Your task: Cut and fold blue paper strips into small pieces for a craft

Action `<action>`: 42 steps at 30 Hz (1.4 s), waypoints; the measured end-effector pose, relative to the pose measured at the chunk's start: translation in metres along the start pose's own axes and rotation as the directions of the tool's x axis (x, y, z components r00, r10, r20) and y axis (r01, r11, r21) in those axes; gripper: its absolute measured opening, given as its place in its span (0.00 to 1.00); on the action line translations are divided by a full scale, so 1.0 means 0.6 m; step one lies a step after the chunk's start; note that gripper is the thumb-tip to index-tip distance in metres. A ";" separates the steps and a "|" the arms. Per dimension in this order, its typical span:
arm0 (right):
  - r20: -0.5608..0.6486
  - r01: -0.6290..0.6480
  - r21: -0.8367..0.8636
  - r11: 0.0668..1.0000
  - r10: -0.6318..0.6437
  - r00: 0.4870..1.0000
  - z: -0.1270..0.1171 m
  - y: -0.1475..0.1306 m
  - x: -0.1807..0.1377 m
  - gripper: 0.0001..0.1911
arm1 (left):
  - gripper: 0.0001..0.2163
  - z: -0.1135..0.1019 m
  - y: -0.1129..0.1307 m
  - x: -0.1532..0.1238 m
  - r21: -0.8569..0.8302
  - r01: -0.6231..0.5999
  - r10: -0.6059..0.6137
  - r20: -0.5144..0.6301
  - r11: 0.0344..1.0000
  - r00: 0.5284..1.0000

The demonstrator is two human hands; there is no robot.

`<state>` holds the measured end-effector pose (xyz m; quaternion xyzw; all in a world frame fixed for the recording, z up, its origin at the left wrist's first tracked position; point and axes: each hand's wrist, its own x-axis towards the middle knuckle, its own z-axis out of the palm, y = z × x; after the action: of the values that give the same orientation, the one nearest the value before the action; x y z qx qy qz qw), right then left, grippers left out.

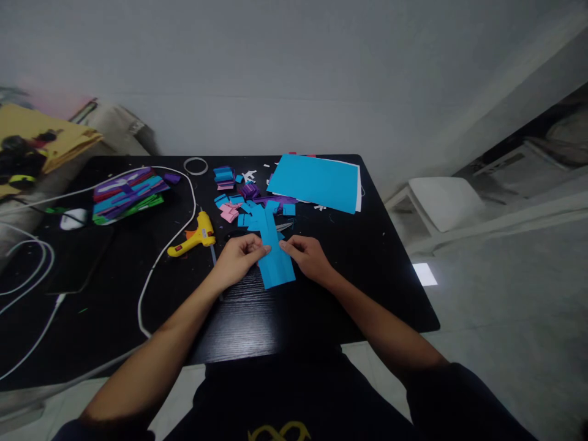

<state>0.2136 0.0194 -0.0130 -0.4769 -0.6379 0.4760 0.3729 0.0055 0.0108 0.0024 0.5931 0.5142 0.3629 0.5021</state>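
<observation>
Nearest, at bottom centre: dark clothing (289, 392), yellow print (279, 432) on it. At mid-frame, a blue paper strip (277, 267) is held at the black table (340, 312), its left edge pinched by the left hand (237, 257), its right by the right hand (311, 255). Strip set directly between the hands, neither clearly nearer; long axis pointed away from the body, far end tilted slightly frame-left. Cut paper pieces (229, 212) are scattered just beyond.

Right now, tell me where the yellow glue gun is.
In the head view, the glue gun lies left of centre on the black table, between the white cable and the left hand.
</observation>
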 end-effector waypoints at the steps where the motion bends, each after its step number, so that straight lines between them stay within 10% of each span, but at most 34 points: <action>1: -0.014 -0.010 0.007 1.000 0.010 1.000 0.000 0.001 0.001 0.23 | 0.16 0.000 -0.001 0.000 -0.004 0.004 -0.004 -0.004 1.000 1.000; 13: 0.146 -0.164 0.319 0.934 0.123 0.982 0.009 0.002 0.002 0.17 | 0.15 0.001 0.002 0.001 -0.048 0.019 -0.014 0.084 0.999 0.996; 24: 0.001 -0.155 0.327 0.932 0.163 0.987 0.012 0.005 0.002 0.15 | 0.11 -0.012 0.000 0.003 -0.002 -0.012 0.012 0.137 1.000 0.991; 42: 0.107 -0.068 0.279 0.958 0.039 0.994 0.011 0.007 0.002 0.14 | 0.17 -0.004 -0.004 -0.002 0.156 -0.109 0.093 0.104 0.982 0.990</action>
<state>0.2081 0.0191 -0.0188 -0.4115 -0.5683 0.5953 0.3916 0.0025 0.0100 0.0008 0.6739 0.4864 0.3160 0.4576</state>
